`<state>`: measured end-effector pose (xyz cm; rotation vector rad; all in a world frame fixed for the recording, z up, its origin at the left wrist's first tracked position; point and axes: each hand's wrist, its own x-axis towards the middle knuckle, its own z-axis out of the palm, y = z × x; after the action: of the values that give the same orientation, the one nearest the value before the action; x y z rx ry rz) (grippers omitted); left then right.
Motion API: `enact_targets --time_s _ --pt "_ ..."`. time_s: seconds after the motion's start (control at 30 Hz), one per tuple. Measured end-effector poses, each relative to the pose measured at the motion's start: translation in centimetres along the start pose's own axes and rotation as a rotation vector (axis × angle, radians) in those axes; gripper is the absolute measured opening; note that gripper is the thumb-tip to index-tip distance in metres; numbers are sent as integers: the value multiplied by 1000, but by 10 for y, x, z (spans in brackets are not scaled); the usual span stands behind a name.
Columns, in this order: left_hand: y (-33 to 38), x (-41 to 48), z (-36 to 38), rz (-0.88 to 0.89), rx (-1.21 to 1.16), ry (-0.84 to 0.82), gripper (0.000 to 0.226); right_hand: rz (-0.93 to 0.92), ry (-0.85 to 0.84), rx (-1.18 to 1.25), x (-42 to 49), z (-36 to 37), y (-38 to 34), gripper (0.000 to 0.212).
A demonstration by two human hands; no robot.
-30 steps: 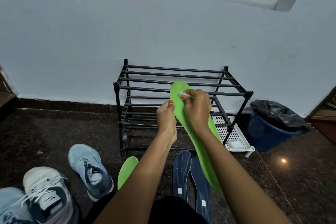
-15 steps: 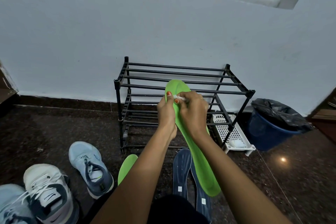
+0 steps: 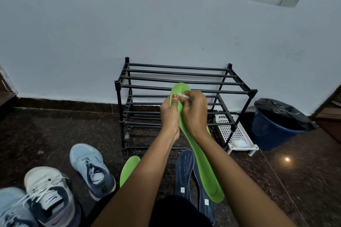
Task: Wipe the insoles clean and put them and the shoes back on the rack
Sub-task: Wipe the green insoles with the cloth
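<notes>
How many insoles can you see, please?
4. The left hand grips one green insole, which the right hand rubs with a wipe; a second green insole lies on the floor; two navy insoles lie right of it. Others may be hidden.

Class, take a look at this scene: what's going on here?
A person holds a green insole up with the left hand and rubs near its toe end with a small white wipe pinched in the right hand. A second green insole, two dark blue insoles and three shoes lie on the floor before the black rack.
</notes>
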<state>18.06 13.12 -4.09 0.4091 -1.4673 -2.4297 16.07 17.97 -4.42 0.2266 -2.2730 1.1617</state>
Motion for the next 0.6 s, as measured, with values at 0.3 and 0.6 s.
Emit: enact_targets --time_s 0.3,0.6 --pt "-2 1 -2 40 -3 36 22 67 -17 10 -4 4 -5 11" --pt "-4 -1 -1 1 -32 20 20 203 31 96 16 10 -2 12"
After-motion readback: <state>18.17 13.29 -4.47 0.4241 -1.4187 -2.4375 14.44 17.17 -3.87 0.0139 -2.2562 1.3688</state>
